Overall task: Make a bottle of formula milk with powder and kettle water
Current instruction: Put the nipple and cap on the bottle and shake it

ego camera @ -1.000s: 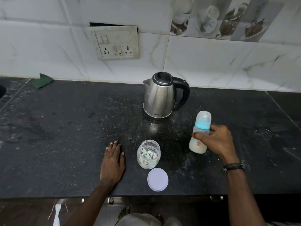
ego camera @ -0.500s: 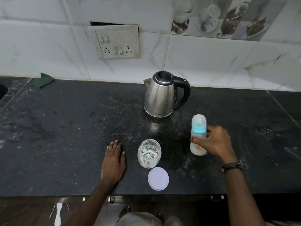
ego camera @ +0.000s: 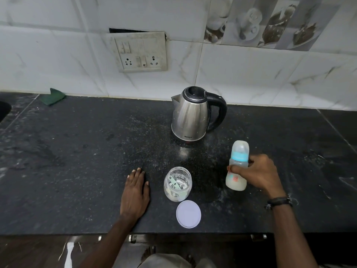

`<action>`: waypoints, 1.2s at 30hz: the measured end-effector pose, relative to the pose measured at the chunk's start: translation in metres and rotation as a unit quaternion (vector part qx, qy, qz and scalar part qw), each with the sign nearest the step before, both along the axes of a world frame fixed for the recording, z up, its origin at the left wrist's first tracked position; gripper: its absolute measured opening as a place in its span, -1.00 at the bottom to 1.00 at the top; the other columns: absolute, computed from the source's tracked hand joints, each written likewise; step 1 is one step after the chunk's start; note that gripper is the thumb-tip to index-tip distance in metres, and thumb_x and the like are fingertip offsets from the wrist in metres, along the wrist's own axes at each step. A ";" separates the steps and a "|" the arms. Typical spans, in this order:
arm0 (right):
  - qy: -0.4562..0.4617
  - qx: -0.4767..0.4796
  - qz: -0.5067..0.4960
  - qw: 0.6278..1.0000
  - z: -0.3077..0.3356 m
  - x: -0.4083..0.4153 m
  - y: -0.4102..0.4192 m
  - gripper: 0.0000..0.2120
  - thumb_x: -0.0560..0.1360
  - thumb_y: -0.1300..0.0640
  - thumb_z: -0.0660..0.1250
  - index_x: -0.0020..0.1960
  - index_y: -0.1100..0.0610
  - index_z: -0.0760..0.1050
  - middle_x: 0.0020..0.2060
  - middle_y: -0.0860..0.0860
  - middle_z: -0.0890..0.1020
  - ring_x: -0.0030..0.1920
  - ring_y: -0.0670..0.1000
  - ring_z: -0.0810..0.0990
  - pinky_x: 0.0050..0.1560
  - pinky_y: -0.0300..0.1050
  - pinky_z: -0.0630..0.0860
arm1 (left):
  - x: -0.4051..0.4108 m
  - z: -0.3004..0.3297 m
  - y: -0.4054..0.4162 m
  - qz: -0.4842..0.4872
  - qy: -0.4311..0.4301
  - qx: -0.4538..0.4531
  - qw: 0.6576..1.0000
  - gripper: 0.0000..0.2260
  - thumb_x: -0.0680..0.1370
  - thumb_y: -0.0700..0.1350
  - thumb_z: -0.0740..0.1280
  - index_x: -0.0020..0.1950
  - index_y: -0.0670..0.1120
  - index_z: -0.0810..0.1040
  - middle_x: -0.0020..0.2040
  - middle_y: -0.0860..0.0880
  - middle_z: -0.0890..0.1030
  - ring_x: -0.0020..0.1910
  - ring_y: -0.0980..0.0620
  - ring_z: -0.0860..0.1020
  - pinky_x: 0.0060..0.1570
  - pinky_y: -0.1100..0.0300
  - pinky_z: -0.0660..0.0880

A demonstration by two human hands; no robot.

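Observation:
A capped baby bottle with a blue collar and whitish milk in its lower part stands on the black counter. My right hand grips its middle from the right. An open glass powder jar with a pale green scoop inside sits left of the bottle. Its white lid lies flat just in front of it. My left hand rests flat on the counter, left of the jar. A steel kettle with a black handle stands behind them, lid closed.
A green cloth lies at the back left by the tiled wall. A socket panel is on the wall above. A dark sink edge shows at far left. The counter's front edge runs just below my wrists.
The bottle in my right hand has shifted slightly left and toward me on the counter. My left hand, the jar, lid and kettle have stayed put.

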State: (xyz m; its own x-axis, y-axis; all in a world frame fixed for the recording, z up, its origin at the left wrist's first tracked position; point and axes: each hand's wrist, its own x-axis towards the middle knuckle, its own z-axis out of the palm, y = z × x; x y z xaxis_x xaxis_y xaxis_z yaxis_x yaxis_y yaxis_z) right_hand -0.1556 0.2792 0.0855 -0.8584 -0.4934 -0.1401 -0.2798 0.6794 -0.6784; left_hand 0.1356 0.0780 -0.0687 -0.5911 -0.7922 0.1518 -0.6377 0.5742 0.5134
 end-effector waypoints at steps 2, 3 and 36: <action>-0.023 -0.036 -0.014 0.999 0.000 -0.002 0.001 -0.69 0.20 -0.08 0.62 -0.17 0.03 0.65 -0.26 -0.04 0.73 -0.29 -0.12 0.69 -0.28 -0.11 0.58 | -0.001 0.001 0.000 0.000 0.000 -0.003 1.000 -0.59 0.61 -0.09 0.16 0.38 -0.28 0.46 0.46 -0.23 0.40 0.48 -0.20 0.32 0.49 -0.10 0.21; -0.012 -0.040 -0.026 0.999 0.000 -0.003 0.001 -0.68 0.20 -0.09 0.62 -0.16 0.03 0.65 -0.25 -0.02 0.72 -0.27 -0.08 0.69 -0.26 -0.09 0.59 | -0.001 0.001 0.000 0.000 -0.003 -0.003 1.000 -0.58 0.60 -0.08 0.15 0.38 -0.28 0.47 0.45 -0.23 0.40 0.48 -0.20 0.33 0.49 -0.10 0.21; 0.013 -0.028 0.011 0.999 0.000 0.001 -0.002 -0.61 0.14 -0.22 0.58 -0.16 -0.02 0.65 -0.29 -0.12 0.72 -0.28 -0.14 0.68 -0.23 -0.08 0.62 | -0.001 0.002 0.001 0.004 0.005 0.000 1.000 -0.58 0.60 -0.08 0.16 0.37 -0.28 0.47 0.44 -0.23 0.42 0.47 -0.20 0.34 0.49 -0.08 0.21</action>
